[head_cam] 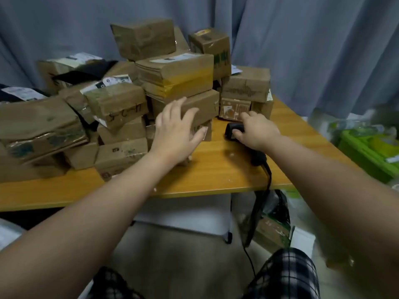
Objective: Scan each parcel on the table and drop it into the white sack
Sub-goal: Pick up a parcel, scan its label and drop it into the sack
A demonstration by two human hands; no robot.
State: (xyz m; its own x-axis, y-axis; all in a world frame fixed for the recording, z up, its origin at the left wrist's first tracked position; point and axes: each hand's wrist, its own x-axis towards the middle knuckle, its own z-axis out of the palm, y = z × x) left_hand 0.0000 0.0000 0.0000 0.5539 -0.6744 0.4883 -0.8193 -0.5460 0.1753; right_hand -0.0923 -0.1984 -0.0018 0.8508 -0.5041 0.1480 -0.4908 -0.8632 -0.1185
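On the wooden table (216, 175), the stack of brown parcels (121, 100) fills the left and rear of my feed. The frame edge cuts it off at left, and blur leaves the labels unreadable. A white shape (8, 231) at the lower-left edge is cropped too (can't tell what it is). The scanner (232, 129) is mostly covered: only its black head shows past the knuckles, w/ the cable (268, 175) running off the table's front edge. The right hand (255, 131) is curled round the scanner's grip, arm stretched fwd. The left hand (174, 130) is spread wide, fingers straight, against the front of a low parcel (205, 106) mid-stack. Whether it presses, I can't tell.
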